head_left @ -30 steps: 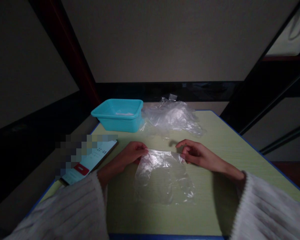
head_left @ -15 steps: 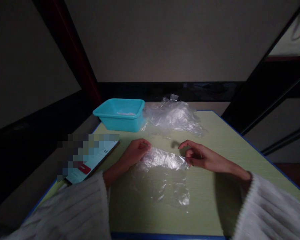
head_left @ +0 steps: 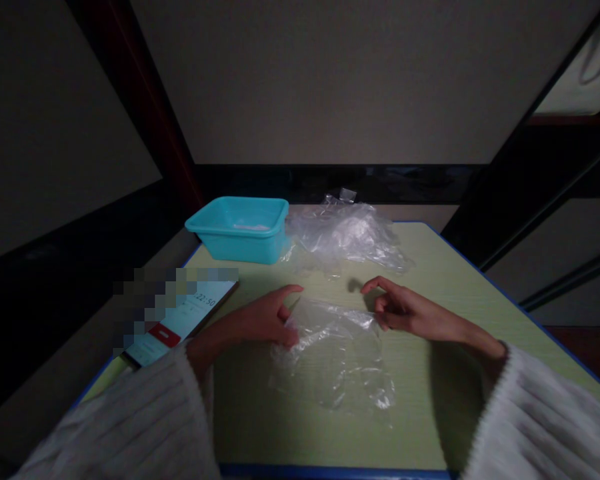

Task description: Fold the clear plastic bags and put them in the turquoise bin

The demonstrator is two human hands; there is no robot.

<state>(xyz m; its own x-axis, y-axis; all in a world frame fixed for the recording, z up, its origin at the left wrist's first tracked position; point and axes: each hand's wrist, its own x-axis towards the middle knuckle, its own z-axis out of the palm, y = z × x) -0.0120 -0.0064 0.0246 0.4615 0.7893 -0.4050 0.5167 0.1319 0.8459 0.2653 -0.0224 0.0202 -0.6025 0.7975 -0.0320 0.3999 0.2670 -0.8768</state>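
A clear, thin plastic bag (head_left: 335,360) lies wrinkled on the table in front of me. My left hand (head_left: 265,320) is at its upper left edge, index finger stretched out and thumb apart from it, the thumb touching the film. At the upper right corner, my right hand (head_left: 405,310) pinches the bag between the thumb and a bent finger, while its index finger curves free above the table.
A turquoise plastic basin (head_left: 240,248) stands at the back left with something pale inside. Beside it is a heap of crumpled clear plastic bags (head_left: 350,233). A lit phone (head_left: 185,317) lies at the left edge of the pale green table (head_left: 330,443).
My left thumb and index finger have parted and released the bag's top edge, the hand shifting slightly left. The bag's folded upper part has flattened out. My right hand has barely moved.
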